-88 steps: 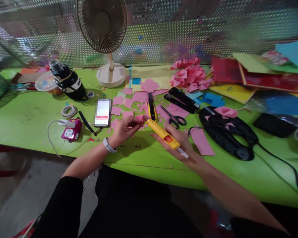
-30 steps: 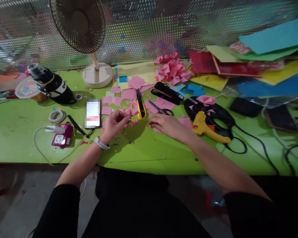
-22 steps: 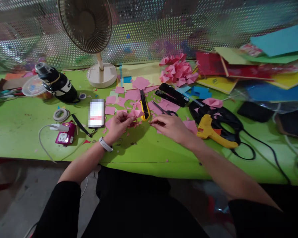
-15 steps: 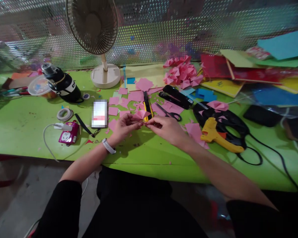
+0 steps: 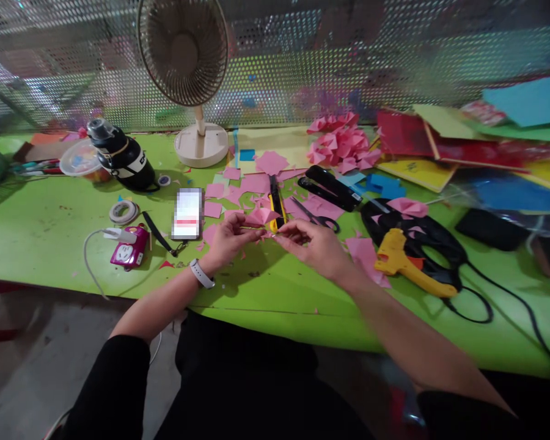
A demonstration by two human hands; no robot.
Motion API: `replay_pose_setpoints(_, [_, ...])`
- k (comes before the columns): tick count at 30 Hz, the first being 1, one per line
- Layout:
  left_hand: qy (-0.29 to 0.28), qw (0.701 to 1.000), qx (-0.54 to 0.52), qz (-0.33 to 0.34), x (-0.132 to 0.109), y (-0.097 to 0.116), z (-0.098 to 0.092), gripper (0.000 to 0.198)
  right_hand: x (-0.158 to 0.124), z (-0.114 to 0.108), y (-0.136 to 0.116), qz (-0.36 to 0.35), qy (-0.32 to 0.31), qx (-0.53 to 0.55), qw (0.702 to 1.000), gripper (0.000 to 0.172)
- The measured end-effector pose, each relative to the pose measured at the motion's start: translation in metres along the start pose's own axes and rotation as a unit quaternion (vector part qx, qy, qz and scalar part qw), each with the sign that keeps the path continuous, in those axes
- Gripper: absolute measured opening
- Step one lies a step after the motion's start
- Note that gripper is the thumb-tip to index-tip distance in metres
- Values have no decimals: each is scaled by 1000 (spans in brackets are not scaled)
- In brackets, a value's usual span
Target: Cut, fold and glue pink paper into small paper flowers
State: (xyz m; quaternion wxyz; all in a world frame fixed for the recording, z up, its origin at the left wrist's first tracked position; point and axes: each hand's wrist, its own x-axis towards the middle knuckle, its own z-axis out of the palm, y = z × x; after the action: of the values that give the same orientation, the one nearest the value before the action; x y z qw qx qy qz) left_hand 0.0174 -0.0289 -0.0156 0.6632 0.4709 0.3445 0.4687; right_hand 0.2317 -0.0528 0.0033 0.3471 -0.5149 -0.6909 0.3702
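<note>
Pink paper, creased into a small pointed piece [image 5: 264, 216], is pinched between the thumb and fingers of your left hand [image 5: 224, 243], caught near its left end. Your right hand [image 5: 321, 249] faces it with thumb and forefinger drawn together just beside its lower right side; whether those tips grip anything is too small to tell. The piece is in front of you over the green table [image 5: 256, 299], beside the yellow-handled cutter [image 5: 278, 211]. Expect it to weigh next to nothing: thin, a little springy along its creases, soft across the flat faces and easy to dent. It should not slip much, so a light pinch on a folded edge suits it better than pressure on its open points. Beyond your fingertips lie flat pink scraps [image 5: 255, 183], then the scissors [image 5: 329, 224] and black stapler [image 5: 337, 184], with the yellow glue gun [image 5: 415, 273] farther right against the black pad [image 5: 458, 256]. At the back sits a heap of folded pink pieces [image 5: 341, 145], probably just as easily crushed.
</note>
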Motion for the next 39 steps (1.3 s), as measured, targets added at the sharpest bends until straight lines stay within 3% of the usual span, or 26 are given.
replay_pose_setpoints(3, [11,1000,-11,-8,-1,0,1,50,0,1,5,37,-35,70,996,39])
replay_pose_setpoints(7, [6,1000,-2,1,-2,0,4,48,1,6,9,61,-66,132,987,39])
replay_pose_setpoints(20, [0,1000,2,12,-2,-6,1,48,3,14,13,49,-54,233,970,37])
replay_pose_setpoints(31, [2,999,39,36,-3,-7,4,40,-6,10,11,41,-23,174,984,27])
replay_pose_setpoints(36, [-6,983,145,108,-6,-15,5,31,-12,5,-5,12,58,110,992,27])
replay_pose_setpoints(39, [-7,950,257,178,-8,-18,5,28,-14,6,-8,-12,83,67,994,27])
